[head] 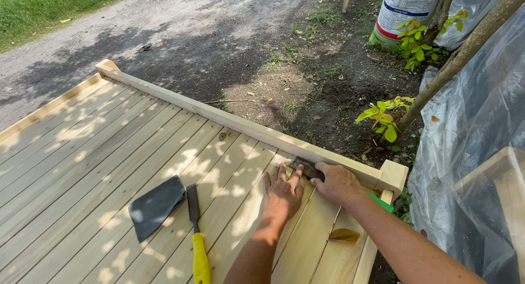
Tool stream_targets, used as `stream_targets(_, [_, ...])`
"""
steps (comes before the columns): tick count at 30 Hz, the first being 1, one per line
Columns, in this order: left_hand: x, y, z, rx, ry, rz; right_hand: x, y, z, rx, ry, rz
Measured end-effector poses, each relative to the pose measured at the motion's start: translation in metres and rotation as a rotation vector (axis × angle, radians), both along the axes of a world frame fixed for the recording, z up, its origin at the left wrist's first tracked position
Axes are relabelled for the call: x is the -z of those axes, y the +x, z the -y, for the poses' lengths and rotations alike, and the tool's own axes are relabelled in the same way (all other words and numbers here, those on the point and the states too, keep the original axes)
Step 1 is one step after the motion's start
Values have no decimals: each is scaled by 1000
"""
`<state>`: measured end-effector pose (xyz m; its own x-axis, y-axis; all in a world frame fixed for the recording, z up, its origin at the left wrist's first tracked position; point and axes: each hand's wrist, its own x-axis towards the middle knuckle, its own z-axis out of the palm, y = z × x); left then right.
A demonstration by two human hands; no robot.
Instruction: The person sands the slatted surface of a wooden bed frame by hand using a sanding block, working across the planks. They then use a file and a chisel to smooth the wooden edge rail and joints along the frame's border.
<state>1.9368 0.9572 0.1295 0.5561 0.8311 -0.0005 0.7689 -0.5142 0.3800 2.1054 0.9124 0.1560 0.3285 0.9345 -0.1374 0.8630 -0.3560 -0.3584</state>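
Outdoors, beside a gravel path and bare soil, lies a pale wooden slat panel (82, 169) with a raised rail (229, 120) along its far edge. At the rail's right corner post, the right hand (336, 181) presses a small dark sanding piece (306, 168) against the rail, fingers curled over it; its long axis follows the rail. The left hand (283, 192) lies flat, fingers spread, touching it. Well apart to the left lie a grey sandpaper sheet (156, 206) and a yellow-handled chisel (197, 237), blade pointing toward the rail. Plastic sheeting (476, 131) crowds the right edge.
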Motion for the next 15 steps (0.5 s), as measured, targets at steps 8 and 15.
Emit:
stream_targets(8, [2, -5, 0, 12, 44, 51, 0, -4, -3, -3, 3, -10])
stream_targets(15, [1, -5, -2, 2, 35, 97, 4, -9, -17, -11, 14, 11])
